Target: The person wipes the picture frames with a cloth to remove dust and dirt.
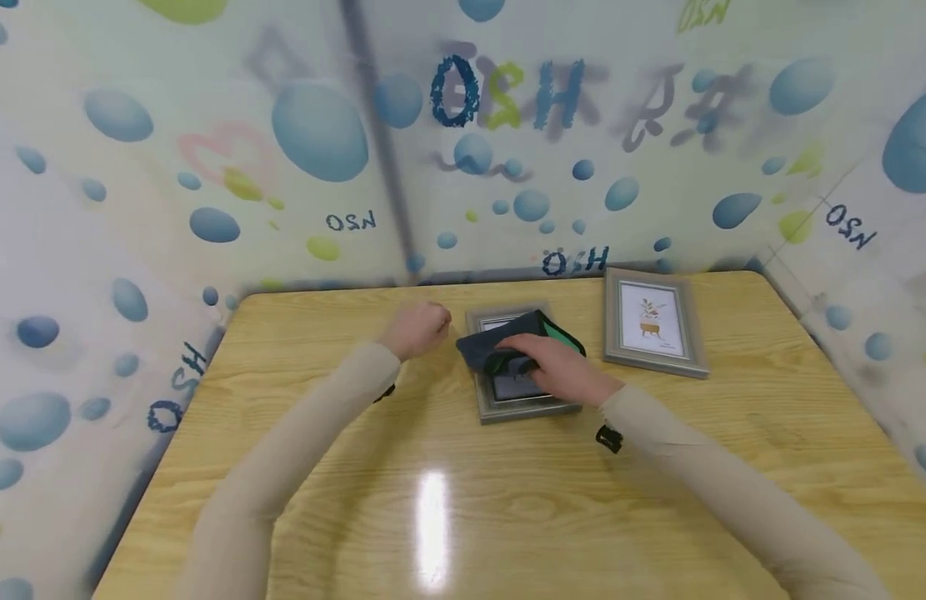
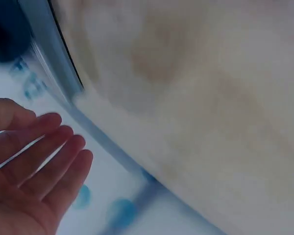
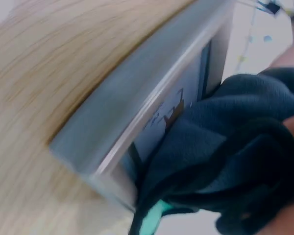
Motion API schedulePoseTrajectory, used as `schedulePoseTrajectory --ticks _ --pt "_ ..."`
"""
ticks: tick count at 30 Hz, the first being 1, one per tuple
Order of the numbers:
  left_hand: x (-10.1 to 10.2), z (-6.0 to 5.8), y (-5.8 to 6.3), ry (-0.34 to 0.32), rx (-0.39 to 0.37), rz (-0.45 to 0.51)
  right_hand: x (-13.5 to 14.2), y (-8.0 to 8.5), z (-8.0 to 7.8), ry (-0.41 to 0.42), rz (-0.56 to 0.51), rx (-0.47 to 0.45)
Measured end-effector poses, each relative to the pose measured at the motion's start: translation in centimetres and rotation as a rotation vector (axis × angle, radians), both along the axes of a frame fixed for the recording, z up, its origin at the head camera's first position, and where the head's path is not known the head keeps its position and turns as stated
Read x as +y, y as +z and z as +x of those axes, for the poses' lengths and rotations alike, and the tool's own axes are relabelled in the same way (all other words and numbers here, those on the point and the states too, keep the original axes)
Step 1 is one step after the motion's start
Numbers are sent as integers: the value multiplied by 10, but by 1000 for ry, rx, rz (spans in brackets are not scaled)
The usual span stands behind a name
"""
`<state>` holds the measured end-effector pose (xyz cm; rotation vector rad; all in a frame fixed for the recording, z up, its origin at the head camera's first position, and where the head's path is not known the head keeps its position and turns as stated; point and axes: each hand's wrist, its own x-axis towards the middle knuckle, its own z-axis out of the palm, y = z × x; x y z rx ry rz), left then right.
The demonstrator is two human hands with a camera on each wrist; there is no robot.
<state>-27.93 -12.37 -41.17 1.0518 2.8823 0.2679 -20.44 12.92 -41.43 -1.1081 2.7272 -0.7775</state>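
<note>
My right hand point(image 1: 563, 367) grips a bunched dark blue cloth point(image 1: 488, 343) with black edging and a green underside. The cloth lies over a grey picture frame point(image 1: 524, 409) flat on the table, hiding much of its picture. Close up in the right wrist view, folds of the cloth point(image 3: 220, 122) rest across the frame's glass, beside its silvery border point(image 3: 132, 98). Just left of that frame, my left hand point(image 1: 420, 329) hovers near the table's far side. Its fingers point(image 2: 63, 166) are loosely bent and hold nothing in the left wrist view.
To the right lies a second grey picture frame point(image 1: 653, 323), showing a potted plant. The light wood table point(image 1: 342, 517) meets a white wall point(image 1: 447, 200) with blue and green spots at its far edge. Walls also rise at both sides.
</note>
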Motion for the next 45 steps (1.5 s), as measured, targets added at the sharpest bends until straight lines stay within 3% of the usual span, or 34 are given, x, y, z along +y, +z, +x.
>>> schedulePoseTrajectory --ticks 3,6,8,11,16,20,25,31,38,42,45 --pt "9 46 -7 -104 93 51 1 -2 -6 -67 -89 -25" --pt "28 85 -14 -199 126 36 -5 -4 -8 -67 -107 -40" --pt "38 101 -21 -243 168 -2 -11 -8 -7 -42 -89 -55" --pt "45 112 -30 -282 266 -104 -21 -12 -4 13 -26 -43" --pt "45 116 -33 -292 384 -231 -32 -13 -1 35 90 16" --pt "45 114 -32 -277 349 -230 -38 -10 -11 6 198 36" --pt "49 117 -30 -280 285 -250 -42 -10 -37 -4 343 61" --pt "50 119 -29 -266 262 -247 -45 -9 -56 9 356 -1" --pt "43 120 -30 -268 306 -183 -36 1 -32 140 273 -135" --pt "42 120 -31 -280 309 -152 -33 3 -17 212 271 -126" --pt "44 119 -30 -293 302 -184 -34 -1 -16 196 310 -91"
